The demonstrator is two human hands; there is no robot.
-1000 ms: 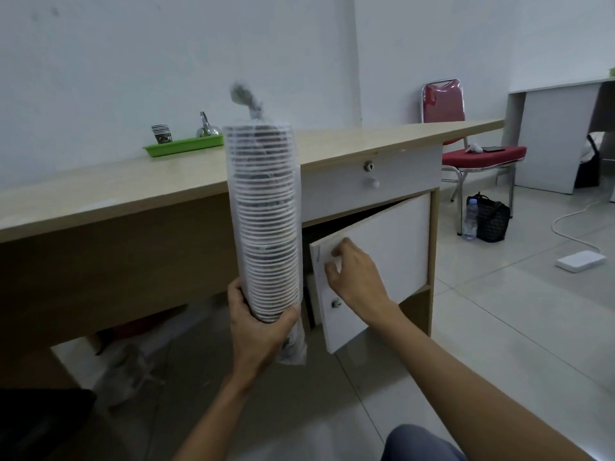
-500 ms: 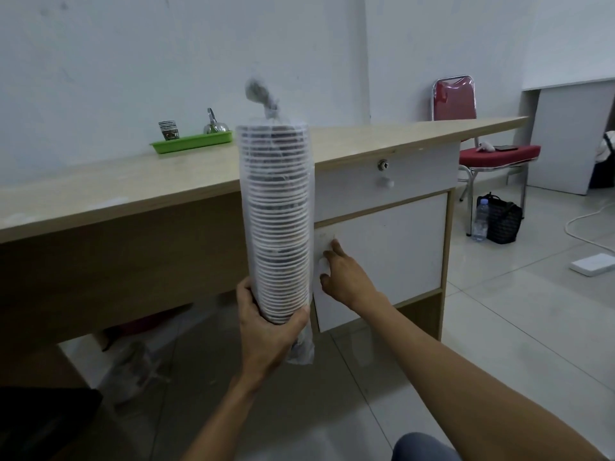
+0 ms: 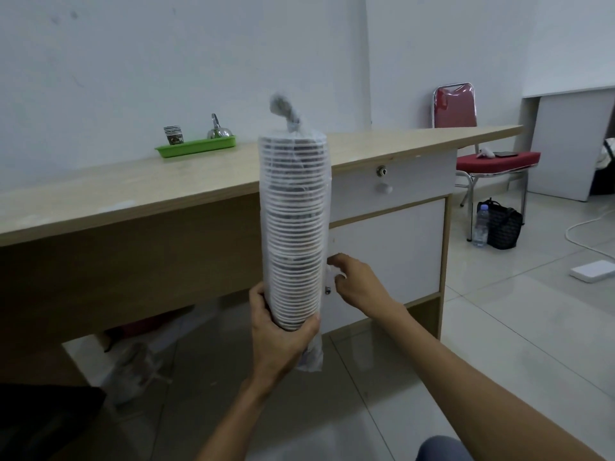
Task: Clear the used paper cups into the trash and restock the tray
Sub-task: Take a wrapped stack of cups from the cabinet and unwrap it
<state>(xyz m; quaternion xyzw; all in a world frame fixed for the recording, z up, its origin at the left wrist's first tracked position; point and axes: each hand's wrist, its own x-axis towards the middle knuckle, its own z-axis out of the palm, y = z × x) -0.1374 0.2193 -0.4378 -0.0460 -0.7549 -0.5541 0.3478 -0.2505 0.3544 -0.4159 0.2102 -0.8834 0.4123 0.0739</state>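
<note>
My left hand (image 3: pixel 278 337) grips the bottom of a tall sleeve of stacked paper cups (image 3: pixel 294 224) wrapped in clear plastic, held upright in front of the desk. My right hand (image 3: pixel 357 282) hovers with fingers apart at the left edge of the white cabinet door (image 3: pixel 392 257), which is flush with the desk. Far back on the desk top sits a green tray (image 3: pixel 196 151) with a patterned paper cup (image 3: pixel 173 135) and a small metal kettle (image 3: pixel 218 129) on it.
The long wooden desk (image 3: pixel 133 191) has a locked white drawer (image 3: pixel 392 184) above the door. A red chair (image 3: pixel 479 154), a dark bag (image 3: pixel 502 224) and a water bottle (image 3: pixel 481 224) stand at the right. A white box (image 3: pixel 592 271) with a cable lies on the tiled floor. A clear bag (image 3: pixel 136 367) lies under the desk.
The cabinet door swung from open to shut under my right hand, which has now lifted off it. The cup sleeve stayed upright in my left hand.
</note>
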